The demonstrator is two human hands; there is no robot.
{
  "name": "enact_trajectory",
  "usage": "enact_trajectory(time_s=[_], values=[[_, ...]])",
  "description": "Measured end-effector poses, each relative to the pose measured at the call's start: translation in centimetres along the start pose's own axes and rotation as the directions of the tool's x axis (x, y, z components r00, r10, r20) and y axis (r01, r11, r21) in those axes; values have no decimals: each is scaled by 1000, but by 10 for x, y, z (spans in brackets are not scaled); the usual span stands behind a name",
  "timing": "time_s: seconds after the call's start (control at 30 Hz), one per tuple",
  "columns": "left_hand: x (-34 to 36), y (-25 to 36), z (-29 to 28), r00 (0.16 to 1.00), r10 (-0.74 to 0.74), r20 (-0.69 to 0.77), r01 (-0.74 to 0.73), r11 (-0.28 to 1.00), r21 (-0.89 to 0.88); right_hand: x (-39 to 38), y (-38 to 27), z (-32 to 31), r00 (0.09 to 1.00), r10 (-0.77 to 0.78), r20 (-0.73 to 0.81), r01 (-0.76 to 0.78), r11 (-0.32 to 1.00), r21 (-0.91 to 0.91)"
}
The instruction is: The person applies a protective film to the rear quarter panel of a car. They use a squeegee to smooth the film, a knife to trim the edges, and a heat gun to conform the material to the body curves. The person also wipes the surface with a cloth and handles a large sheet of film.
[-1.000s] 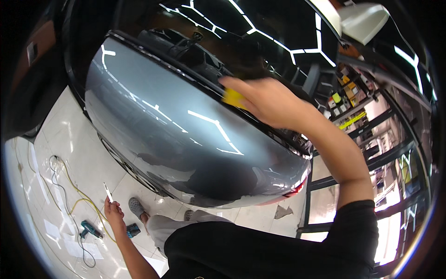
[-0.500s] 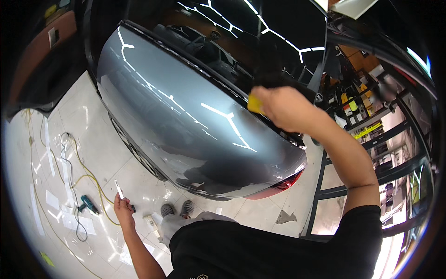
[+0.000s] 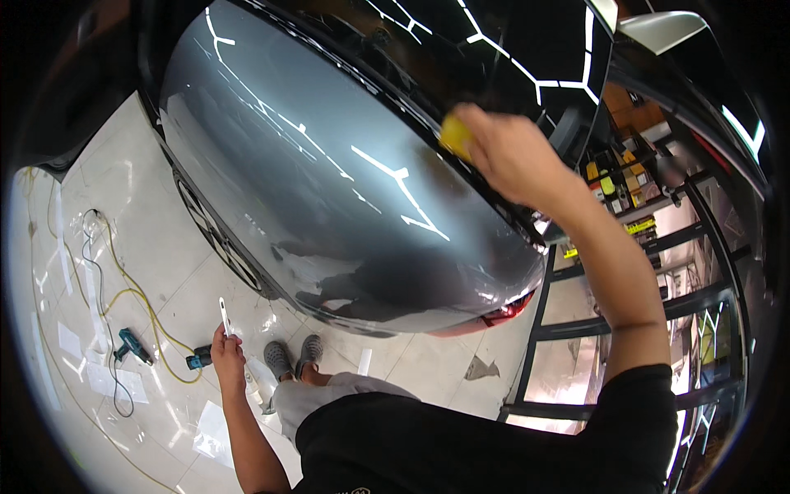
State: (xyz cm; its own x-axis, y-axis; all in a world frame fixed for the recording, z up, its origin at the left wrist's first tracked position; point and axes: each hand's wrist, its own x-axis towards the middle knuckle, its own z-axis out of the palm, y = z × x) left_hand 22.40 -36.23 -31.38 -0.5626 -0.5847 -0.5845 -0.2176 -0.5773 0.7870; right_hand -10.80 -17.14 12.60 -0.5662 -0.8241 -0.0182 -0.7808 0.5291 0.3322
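Note:
My right hand (image 3: 517, 156) is closed round a small yellow squeegee (image 3: 456, 137), slightly blurred. It is at the dark seam between the grey car's rear side panel (image 3: 329, 181) and the black glass (image 3: 494, 82) above; whether it touches the seam I cannot tell. My left hand (image 3: 228, 362) is low at the left, away from the car, its fingers wrapped round a slim, pale tool (image 3: 224, 315) whose tip points up. The tool's exact kind is unclear. Bright ceiling lights reflect across the glossy panel.
A teal power drill (image 3: 132, 347) and a teal power tool (image 3: 200, 357) lie on the tiled floor among yellow cables (image 3: 152, 317) and white paper sheets (image 3: 212, 435). The car's wheel (image 3: 218, 235) and red tail light (image 3: 506, 311) stick out below. Shelves (image 3: 621, 177) stand at right.
The view has shifted, so the car sits higher and further left. My right hand and the squeegee appear slightly higher. In my left hand, the pale tool has tilted more upright.

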Motion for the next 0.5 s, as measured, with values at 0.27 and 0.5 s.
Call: enact_trajectory(time_s=[0.27, 0.5], values=[[16, -5, -24, 998, 48, -51, -48, 999, 7, 5, 1, 17, 986, -163, -46, 159, 985, -73], [24, -20, -43, 998, 27, -63, -21, 997, 80, -70, 26, 6, 998, -55, 35, 56, 998, -31]])
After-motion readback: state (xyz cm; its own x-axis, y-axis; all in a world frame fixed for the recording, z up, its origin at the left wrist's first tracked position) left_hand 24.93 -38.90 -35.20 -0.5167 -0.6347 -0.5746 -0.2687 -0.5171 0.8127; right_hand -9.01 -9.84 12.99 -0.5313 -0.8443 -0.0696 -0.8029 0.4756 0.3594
